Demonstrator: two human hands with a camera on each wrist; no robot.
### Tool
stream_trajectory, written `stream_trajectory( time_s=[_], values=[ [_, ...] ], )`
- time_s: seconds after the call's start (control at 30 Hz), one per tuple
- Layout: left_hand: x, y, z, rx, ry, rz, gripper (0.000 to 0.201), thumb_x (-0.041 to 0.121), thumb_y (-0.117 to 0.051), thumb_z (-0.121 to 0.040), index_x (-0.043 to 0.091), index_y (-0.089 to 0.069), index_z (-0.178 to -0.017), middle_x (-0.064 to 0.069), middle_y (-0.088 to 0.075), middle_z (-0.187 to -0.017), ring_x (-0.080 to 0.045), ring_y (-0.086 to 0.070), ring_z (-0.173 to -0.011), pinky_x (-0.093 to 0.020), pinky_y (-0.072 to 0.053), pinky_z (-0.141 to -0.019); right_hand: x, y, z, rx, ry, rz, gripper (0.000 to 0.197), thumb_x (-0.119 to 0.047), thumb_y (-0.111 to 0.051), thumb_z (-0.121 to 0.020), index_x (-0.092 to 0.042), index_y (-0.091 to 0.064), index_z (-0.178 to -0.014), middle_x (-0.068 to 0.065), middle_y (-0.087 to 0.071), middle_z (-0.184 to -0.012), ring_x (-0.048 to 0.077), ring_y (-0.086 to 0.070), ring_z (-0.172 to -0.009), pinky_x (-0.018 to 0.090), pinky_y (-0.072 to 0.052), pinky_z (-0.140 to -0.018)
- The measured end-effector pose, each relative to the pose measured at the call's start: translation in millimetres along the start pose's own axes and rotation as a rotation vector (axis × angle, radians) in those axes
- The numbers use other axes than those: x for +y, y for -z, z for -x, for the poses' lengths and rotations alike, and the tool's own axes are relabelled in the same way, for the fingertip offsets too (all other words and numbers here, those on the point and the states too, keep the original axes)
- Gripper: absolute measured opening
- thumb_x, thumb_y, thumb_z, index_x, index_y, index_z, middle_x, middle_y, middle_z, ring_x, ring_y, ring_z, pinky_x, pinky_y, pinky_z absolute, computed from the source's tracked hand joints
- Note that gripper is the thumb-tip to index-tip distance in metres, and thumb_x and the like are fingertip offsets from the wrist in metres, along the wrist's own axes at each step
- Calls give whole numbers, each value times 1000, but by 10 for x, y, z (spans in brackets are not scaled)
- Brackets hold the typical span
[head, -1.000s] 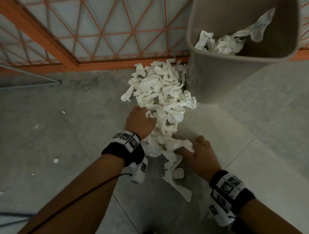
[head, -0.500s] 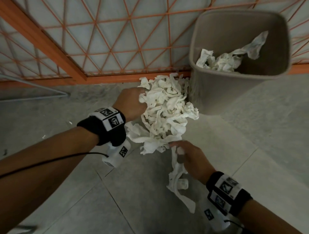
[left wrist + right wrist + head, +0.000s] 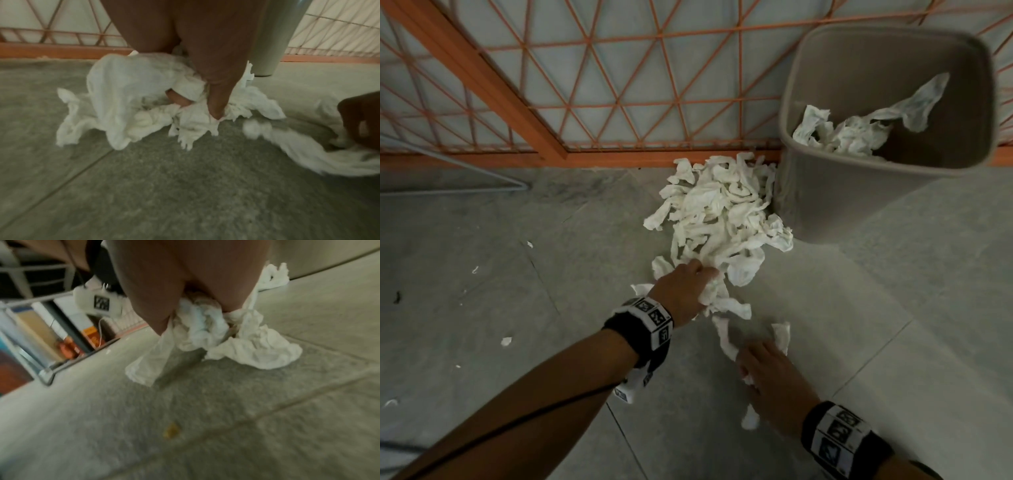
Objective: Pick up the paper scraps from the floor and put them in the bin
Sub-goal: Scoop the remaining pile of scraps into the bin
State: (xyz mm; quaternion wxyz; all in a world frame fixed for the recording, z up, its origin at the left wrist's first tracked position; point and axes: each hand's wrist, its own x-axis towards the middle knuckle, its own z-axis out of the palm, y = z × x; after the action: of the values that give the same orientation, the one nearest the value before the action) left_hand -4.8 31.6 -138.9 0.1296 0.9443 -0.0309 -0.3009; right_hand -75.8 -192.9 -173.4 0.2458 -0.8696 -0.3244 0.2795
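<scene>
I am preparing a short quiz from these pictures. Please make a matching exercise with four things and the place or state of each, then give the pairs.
1. bin
2. paper pile
3. left hand
4. right hand

A. gathers loose scraps nearest the camera
B. grips the pile's near edge
C. on the floor, against the bin
D. by the orange lattice, some paper inside

Pairs: 1-D, 2-C, 3-B, 4-A

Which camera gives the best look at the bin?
The head view: the bin shows its whole rim, with paper scraps inside. The left wrist view catches only a strip of its side wall; the right wrist view only a blurred corner.
</scene>
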Motion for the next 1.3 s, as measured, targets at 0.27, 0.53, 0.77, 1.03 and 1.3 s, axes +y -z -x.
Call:
stream_trajectory(
  time_s=[0.27,0.53,0.77,1.03,1.3],
  values=[
    [7,91,118,455,-97,339,34,41,-62,-69,11,-52,-82,-3,-55,-82,-20,-49,-76,-31,-37,-66,30,588,-405,304,-70,-322,30,-3,-53,-77,-23,-53,-100,-4,-43,-105,13,-49,-76,16,-41,-61],
    [145,406,316,644,-89,572,39,-6,-60,-74,22,-59,-101,10,-66,-98,-4,-63,-83,-13,-48,-74,273,814,-969,101,-66,55,62,-27,-54,-88,-37,-26,-142,-7,-24,-154,25,-57,-112,41,-53,-82],
    [318,807,527,658,131,600,17,9,-59,-86,23,-64,-78,15,-61,-67,7,-56,-59,-6,-38,-59,453,781,-829,54,-142,26,24,-21,-45,-90,-14,-61,-107,5,-52,-119,26,-50,-111,40,-48,-85],
    [125,968,320,614,217,450,11,18,-71,-80,20,-63,-86,-3,-67,-89,-18,-63,-82,-21,-40,-72,522,738,-702,7,-195,47,29,-41,-58,-84,-19,-59,-103,5,-50,-116,27,-46,-110,39,-40,-93],
    [-185,854,-539,373,175,334,84,21,-69,-80,29,-25,-151,-8,-34,-155,-26,-37,-141,-39,-35,-113,425,748,-689,165,-187,-88,35,4,-53,-75,-14,-55,-105,8,-46,-122,29,-48,-108,27,-38,-85]
  ],
)
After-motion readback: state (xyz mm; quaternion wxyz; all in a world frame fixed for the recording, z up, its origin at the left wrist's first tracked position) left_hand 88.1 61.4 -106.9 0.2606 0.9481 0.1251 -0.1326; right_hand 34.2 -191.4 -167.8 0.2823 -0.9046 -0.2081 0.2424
